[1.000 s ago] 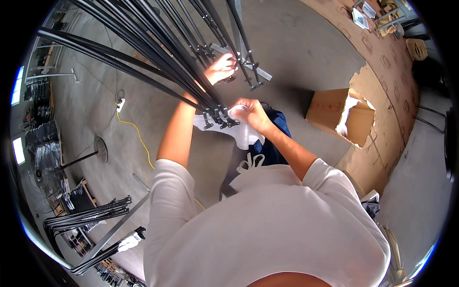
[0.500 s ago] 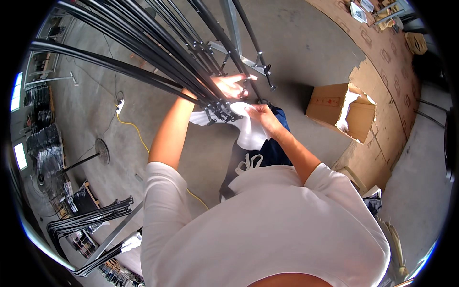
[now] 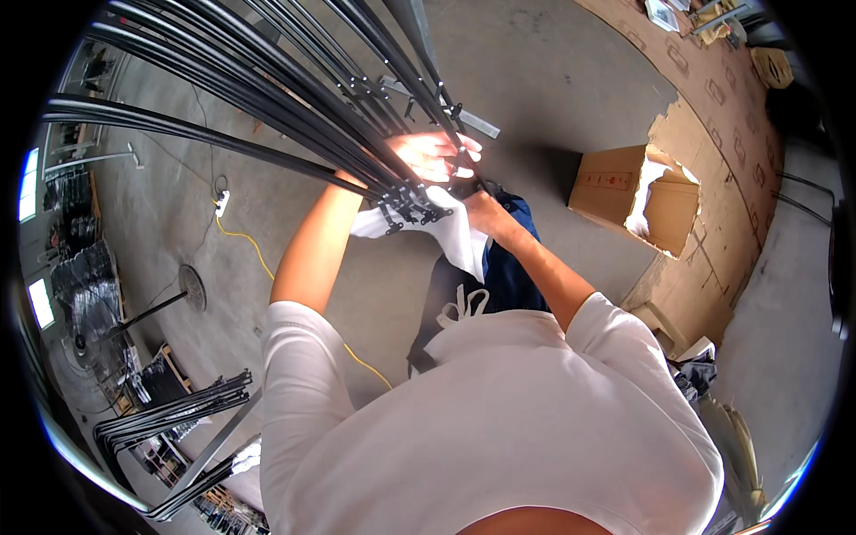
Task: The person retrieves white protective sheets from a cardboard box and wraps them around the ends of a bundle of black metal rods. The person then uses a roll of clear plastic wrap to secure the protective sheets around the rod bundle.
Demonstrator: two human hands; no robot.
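My left hand (image 3: 434,157) reaches behind a bundle of long black metal tubes (image 3: 294,98). Its fingers wrap loosely round a separate black tube (image 3: 443,119) at the bundle's right side. Small black brackets (image 3: 412,203) cluster at the bundle's near end. Just below them a soft white sheet (image 3: 459,239) hangs in folds, part of it passing under the tube ends. My right hand (image 3: 486,214) is closed at the sheet's right edge, gripping it; its fingertips are hidden from view.
An opened cardboard box (image 3: 615,189) with white lining stands to the right, beside flattened cardboard (image 3: 704,134). A yellow cable (image 3: 254,239) runs across the floor from a white power strip (image 3: 223,203). More bent black tubes (image 3: 174,410) rest at the lower left, near a round-based stand (image 3: 191,288).
The separate tubes at the right have swung left toward the bundle, with my left hand on one. My right hand has shifted slightly away from me, and the sheet's hanging fold has narrowed.
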